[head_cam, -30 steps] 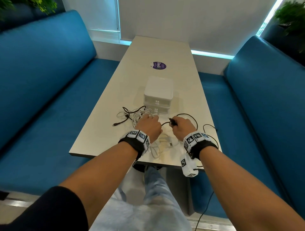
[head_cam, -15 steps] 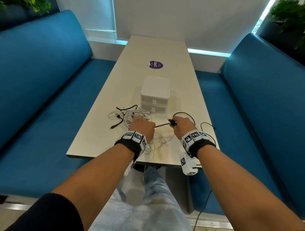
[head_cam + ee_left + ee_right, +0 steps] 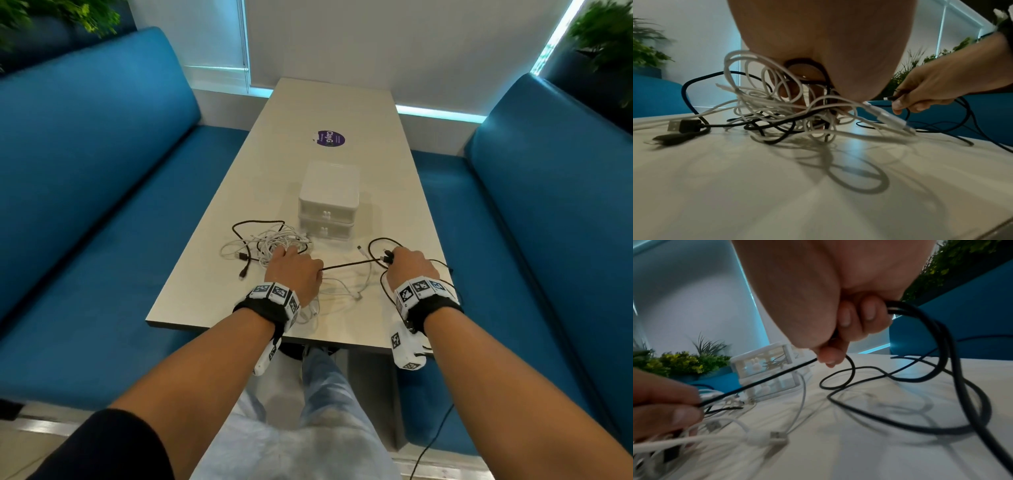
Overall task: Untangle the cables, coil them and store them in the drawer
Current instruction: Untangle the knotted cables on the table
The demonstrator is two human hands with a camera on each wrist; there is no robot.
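Observation:
A tangle of white cables (image 3: pixel 270 240) and black cable lies on the table (image 3: pixel 205 294) in front of a white two-drawer box (image 3: pixel 329 202), both drawers closed. My left hand (image 3: pixel 291 265) sits on the tangle's right side and pinches the black cable (image 3: pixel 349 265) between thumb and finger (image 3: pixel 680 415). My right hand (image 3: pixel 399 257) grips the same black cable near its plug, fingers (image 3: pixel 855 321) curled round it. The black cable (image 3: pixel 764 381) runs straight between my hands. Loose black loops (image 3: pixel 941 363) hang off my right hand. In the left wrist view, the tangle (image 3: pixel 777 104) hides my left fingertips.
A black USB plug (image 3: pixel 682 126) lies left of the tangle, and a white USB plug (image 3: pixel 774 437) near the front edge. A purple sticker (image 3: pixel 330 138) is on the far tabletop. Blue benches (image 3: pixel 85 171) flank the table on both sides.
My right hand has moved right, away from the left, drawing out a longer straight stretch of black cable. My left hand has stayed at the tangle.

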